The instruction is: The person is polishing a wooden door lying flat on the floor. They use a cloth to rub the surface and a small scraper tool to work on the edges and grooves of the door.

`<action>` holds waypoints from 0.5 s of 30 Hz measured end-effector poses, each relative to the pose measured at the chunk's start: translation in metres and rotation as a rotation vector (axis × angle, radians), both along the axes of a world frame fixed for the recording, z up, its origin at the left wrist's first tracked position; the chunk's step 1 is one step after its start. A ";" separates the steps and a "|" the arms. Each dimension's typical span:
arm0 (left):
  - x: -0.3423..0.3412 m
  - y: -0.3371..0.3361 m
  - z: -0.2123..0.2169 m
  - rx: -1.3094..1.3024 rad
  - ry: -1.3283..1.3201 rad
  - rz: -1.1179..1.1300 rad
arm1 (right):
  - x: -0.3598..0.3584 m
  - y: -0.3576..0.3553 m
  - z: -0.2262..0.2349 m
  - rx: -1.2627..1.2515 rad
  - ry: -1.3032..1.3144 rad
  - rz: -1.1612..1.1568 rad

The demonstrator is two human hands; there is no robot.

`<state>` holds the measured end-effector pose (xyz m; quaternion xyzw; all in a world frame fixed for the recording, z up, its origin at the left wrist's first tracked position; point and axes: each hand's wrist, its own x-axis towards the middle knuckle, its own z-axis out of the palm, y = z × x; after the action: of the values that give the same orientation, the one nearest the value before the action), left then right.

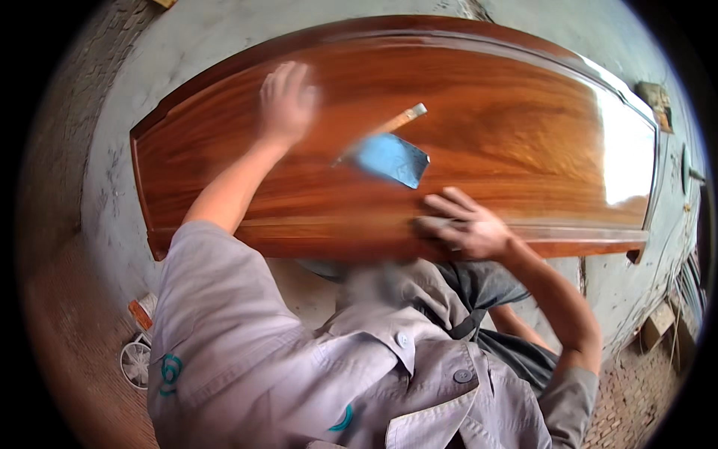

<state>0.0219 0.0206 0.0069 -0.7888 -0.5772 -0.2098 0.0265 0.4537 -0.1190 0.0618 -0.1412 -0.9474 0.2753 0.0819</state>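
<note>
A large glossy reddish-brown wooden panel [508, 127] with a raised moulded rim lies in front of me. My left hand [286, 101] rests flat on its upper left part, fingers spread and blurred, holding nothing. At the panel's near rim my right hand [465, 224] presses a small grey piece [428, 224] against the moulding with its fingers. Between the two hands a blue sheet [393, 159] lies on the panel. A thin pale stick-like tool [402, 119] lies just behind the sheet.
The panel stands on a grey concrete surface [187, 52]. A small white fan [136, 363] and an orange-and-white object [142, 310] sit at lower left. Boxes and clutter [658, 322] line the right edge, with brick paving [628, 396] below. Strong glare covers the panel's right end [624, 150].
</note>
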 end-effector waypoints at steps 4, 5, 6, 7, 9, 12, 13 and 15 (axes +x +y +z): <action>-0.009 0.001 -0.003 0.033 -0.012 -0.021 | -0.017 0.018 0.013 -0.053 -0.007 0.053; -0.010 0.002 -0.005 0.062 -0.039 -0.042 | 0.016 0.026 0.032 -0.050 -0.034 0.039; -0.006 0.003 -0.008 0.063 -0.054 -0.038 | 0.077 0.022 0.027 0.084 -0.164 0.056; -0.008 -0.004 -0.013 0.048 -0.057 -0.032 | 0.117 0.014 0.022 0.202 -0.278 0.082; -0.010 -0.008 -0.010 0.036 -0.036 -0.013 | 0.109 0.007 0.018 0.210 -0.256 0.073; -0.013 -0.009 -0.007 0.017 -0.038 -0.015 | -0.015 -0.005 0.012 -0.024 0.035 -0.030; -0.011 -0.005 -0.007 0.026 -0.042 -0.021 | -0.056 -0.005 0.003 0.081 0.095 0.022; -0.005 0.003 -0.004 0.042 -0.048 -0.035 | -0.105 -0.008 0.000 0.054 -0.006 0.085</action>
<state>0.0164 0.0240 0.0027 -0.7928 -0.5592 -0.2411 0.0258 0.3484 -0.1267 0.0613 -0.0993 -0.9599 0.2523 0.0712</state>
